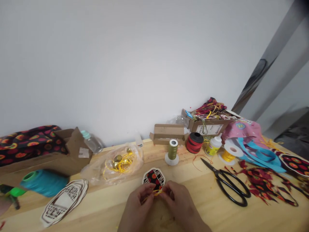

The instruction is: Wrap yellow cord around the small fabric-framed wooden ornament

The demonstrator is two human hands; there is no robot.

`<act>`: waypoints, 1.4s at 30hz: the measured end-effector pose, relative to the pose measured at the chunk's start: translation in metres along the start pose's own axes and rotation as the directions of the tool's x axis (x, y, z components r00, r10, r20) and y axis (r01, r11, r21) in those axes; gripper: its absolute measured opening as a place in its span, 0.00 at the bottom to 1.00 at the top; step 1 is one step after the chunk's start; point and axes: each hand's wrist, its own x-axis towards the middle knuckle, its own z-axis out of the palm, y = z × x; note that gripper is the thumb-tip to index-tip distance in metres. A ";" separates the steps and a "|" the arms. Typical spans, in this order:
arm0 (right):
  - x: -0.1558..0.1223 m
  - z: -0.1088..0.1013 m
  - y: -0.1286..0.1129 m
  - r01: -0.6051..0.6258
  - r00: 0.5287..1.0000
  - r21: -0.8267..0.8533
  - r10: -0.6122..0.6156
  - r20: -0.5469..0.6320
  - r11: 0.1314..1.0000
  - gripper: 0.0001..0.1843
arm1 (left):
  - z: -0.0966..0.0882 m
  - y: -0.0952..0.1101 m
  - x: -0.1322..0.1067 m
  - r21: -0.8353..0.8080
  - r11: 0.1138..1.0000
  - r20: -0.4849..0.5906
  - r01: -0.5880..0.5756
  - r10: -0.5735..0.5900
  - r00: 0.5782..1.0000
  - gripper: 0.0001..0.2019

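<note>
Left of the black scissors (218, 173), I have the left hand (137, 204) and right hand (180, 203) pinching yellow cord (158, 192) by the patterned ornament's (153, 177) near edge; whether they also grip it, I can't tell. I judge this as tying; the next move calls for drawing the cord snug.

Left grip (138, 203), right grip (180, 202), both pinched

Wall (135, 67) softly lit; slight blur (top-right corner dark).
</note>
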 end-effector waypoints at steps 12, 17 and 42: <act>0.005 -0.004 0.000 0.032 0.999 -0.052 -0.030 0.038 0.998 0.06 | 0.002 0.016 0.011 0.401 0.913 0.172 -0.076 0.006 0.985 0.11; 0.006 -0.008 0.006 0.076 0.997 -0.057 -0.077 -0.017 0.996 0.04 | 0.000 0.009 0.018 0.377 0.926 0.166 -0.010 -0.057 0.984 0.14; -0.010 -0.022 0.002 0.194 0.974 -0.130 -0.206 -0.091 0.972 0.23 | -0.002 0.010 0.014 0.229 0.970 0.200 0.085 -0.132 0.971 0.11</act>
